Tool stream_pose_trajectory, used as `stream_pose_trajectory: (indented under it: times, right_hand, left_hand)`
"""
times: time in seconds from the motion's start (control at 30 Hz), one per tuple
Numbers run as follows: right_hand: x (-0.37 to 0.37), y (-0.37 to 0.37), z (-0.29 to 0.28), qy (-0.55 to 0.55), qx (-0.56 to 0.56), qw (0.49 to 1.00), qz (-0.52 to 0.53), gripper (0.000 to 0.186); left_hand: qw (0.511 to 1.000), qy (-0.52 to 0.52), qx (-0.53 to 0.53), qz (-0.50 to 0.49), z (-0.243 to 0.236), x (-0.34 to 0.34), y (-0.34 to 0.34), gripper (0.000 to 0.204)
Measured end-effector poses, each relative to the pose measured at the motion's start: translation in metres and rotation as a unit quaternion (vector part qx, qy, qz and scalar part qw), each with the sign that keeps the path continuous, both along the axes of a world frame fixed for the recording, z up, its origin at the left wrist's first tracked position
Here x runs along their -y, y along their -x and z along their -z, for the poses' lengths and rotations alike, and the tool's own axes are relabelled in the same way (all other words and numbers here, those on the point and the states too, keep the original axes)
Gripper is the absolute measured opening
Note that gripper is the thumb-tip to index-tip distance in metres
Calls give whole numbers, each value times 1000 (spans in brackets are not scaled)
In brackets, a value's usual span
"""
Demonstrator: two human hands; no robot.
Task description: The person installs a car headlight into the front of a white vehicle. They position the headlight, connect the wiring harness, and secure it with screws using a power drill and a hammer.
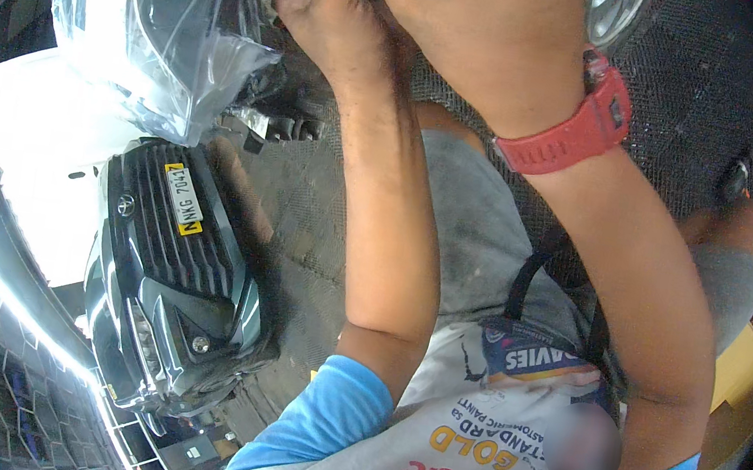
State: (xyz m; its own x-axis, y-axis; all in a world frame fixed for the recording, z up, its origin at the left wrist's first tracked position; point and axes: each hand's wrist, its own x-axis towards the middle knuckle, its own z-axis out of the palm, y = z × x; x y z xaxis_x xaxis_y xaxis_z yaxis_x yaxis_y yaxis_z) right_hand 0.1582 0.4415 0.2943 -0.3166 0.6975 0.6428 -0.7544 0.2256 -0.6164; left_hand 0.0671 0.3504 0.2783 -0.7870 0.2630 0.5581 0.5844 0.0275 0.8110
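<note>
Both my arms reach up to the top edge of the head view. My left hand (341,29) is closed, its fingers curled at the edge of a large panel-like part wrapped in clear plastic (162,30). What it holds is hidden. Beside it, to the right, is my right hand (477,27), with a red watch (578,128) on the wrist. The fingers of the right hand run out of the picture, so their grip does not show. Loose plastic hangs from the lower end of the wrapped part.
A dark car (180,230) stands at the left, grille facing me. Below the wrapped part lies a small dark and metallic fitting (286,128). Part of a wheel (615,11) shows at the top right. A textured dark floor (694,96) spreads around; a yellow object (741,364) is at the right.
</note>
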Motion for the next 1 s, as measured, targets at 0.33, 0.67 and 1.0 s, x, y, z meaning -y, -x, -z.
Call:
stream_pose_trajectory:
  times: [0.33,0.67,1.0]
  right_hand:
    - [5,13,-10,-87,79,984,132,13]
    - [3,10,-1,-198,126,950,208,16]
    - [-35,-23,-73,-90,182,975,88,22]
  left_hand:
    - [977,-133,102,129,-3,-4,-12,46]
    - [937,-185,221,199,-16,0,-19,50]
    - [904,-321,203,198,-24,-22,-35,41]
